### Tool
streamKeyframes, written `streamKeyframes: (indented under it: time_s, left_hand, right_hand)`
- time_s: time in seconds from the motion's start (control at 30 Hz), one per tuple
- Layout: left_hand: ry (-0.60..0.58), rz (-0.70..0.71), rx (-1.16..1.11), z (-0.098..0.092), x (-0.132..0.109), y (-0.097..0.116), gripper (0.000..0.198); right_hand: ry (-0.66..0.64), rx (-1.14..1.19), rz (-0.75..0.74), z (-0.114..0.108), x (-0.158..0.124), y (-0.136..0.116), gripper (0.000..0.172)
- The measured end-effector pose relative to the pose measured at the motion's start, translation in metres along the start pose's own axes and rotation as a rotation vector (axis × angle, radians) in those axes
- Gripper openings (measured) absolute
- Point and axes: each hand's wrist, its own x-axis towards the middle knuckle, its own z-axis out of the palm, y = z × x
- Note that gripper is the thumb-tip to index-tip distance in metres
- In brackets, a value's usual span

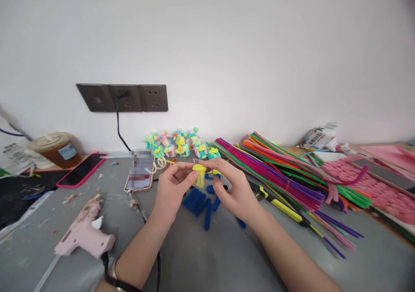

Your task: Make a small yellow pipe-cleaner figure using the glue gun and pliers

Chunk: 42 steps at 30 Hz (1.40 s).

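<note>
A small bundle of bent yellow pipe cleaner [200, 177] is held above the grey table. The fingers of my left hand [173, 184] are closed on its left side, thumb in front. My right hand [236, 188] pinches a yellow strand at its right; the fingertips partly cover this end. Below and behind my hands lie several short dark blue pipe cleaner pieces [197, 201], some of them folded or curled. Just beyond my fingers, small multicoloured pipe cleaner figures [179, 144] are grouped against the wall.
Bundles of long coloured pipe cleaners [275, 171] spread to the right, beside yellow-and-black pliers [287, 210]. A pink glue gun [86, 236] with a black cord lies at the left. Phones [139, 171], a lidded drink cup [58, 149] and a pink woven mat [385, 188] lie around.
</note>
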Motion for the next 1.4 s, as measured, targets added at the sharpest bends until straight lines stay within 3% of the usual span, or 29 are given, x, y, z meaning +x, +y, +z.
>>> streamKeyframes:
  time_s: [0.47, 0.9, 1.4]
  left_hand:
    - [0.023, -0.009, 0.022, 0.0010, -0.0009, 0.0016, 0.022]
    - [0.011, -0.040, -0.084, 0.0015, -0.0013, 0.0016, 0.032]
    - [0.017, -0.031, -0.054, 0.0013, -0.0012, 0.0002, 0.036]
  right_hand:
    - [-0.020, -0.031, 0.009, -0.0009, -0.0014, -0.0010, 0.051]
    - [-0.024, -0.048, 0.009, -0.0007, -0.0004, -0.0013, 0.048]
    - [-0.026, -0.031, 0.008, -0.0011, 0.0010, -0.0039, 0.049]
